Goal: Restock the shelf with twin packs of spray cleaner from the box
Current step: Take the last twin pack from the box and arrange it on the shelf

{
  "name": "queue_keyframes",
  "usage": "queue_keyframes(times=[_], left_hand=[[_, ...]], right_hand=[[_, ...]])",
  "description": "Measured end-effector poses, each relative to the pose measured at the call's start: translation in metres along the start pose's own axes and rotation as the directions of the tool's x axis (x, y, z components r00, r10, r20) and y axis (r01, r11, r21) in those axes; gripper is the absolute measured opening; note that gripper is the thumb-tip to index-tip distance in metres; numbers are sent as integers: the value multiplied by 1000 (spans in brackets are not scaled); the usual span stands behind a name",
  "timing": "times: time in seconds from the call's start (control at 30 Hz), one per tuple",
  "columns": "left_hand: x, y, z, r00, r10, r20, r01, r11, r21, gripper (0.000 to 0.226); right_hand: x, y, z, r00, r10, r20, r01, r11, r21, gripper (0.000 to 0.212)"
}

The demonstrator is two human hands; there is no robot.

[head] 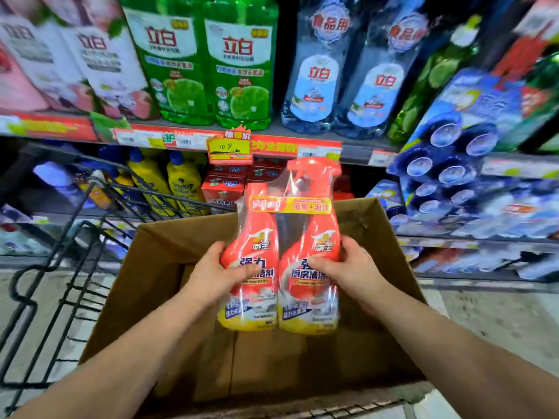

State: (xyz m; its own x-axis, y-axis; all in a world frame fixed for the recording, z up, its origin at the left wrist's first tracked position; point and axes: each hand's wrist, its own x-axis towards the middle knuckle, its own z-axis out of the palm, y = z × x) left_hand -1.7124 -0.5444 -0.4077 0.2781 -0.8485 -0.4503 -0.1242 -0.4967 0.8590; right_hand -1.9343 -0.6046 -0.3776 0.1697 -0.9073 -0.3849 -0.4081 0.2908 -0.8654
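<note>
A twin pack of red spray cleaner (284, 237), two bottles wrapped in clear plastic, is held upright above the open cardboard box (157, 267). My left hand (217, 273) grips the left bottle, with the thumb across its front label. My right hand (348, 267) grips the right bottle from the other side. The box interior visible under the pack shows only bare cardboard. Behind the pack is the lower shelf (363, 152), with a dark gap to the right of stacked red boxes (223, 189).
The box sits in a black wire cart (60, 267). Green and blue detergent bottles (211, 71) fill the upper shelf. Yellow bottles (169, 182) stand at lower left, blue multipacks (453, 176) at right. A yellow price tag (230, 148) hangs from the shelf edge.
</note>
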Motion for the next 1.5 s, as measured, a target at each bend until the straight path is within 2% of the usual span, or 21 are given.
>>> queue_keyframes(times=[0.1,0.2,0.33,0.4,0.6,0.8,0.93,1.2,1.37,1.5], left_hand=[[-21,35,23,995,102,12,-102,995,-21,60],[-49,68,57,980,195,37,-193,980,-52,62],[-94,104,121,947,308,95,-307,952,-24,38],[-121,118,160,925,351,146,-355,935,-3,42],[-192,139,273,857,449,252,-465,885,3,42],[-245,151,355,803,457,383,-480,876,-40,54],[-263,168,395,769,455,448,-493,869,-37,76],[-280,213,510,645,496,581,-547,831,-102,39],[-271,245,600,585,461,667,-534,838,-112,54],[-257,289,668,548,488,679,-558,819,-138,63]], right_hand=[[-28,-9,-38,995,-72,-70,79,992,98,37],[-66,-13,-83,984,-120,-132,140,977,158,34],[-125,1,-154,961,-119,-251,173,963,206,35],[-158,16,-191,943,-107,-315,179,962,207,42],[-249,62,-288,882,-83,-463,212,949,232,40],[-310,101,-357,816,-74,-574,254,937,240,38],[-335,115,-390,783,-61,-619,287,918,274,30],[-364,147,-474,667,35,-744,303,900,313,38],[-358,163,-551,598,53,-800,301,910,285,30],[-338,159,-625,551,34,-834,298,925,234,26]])
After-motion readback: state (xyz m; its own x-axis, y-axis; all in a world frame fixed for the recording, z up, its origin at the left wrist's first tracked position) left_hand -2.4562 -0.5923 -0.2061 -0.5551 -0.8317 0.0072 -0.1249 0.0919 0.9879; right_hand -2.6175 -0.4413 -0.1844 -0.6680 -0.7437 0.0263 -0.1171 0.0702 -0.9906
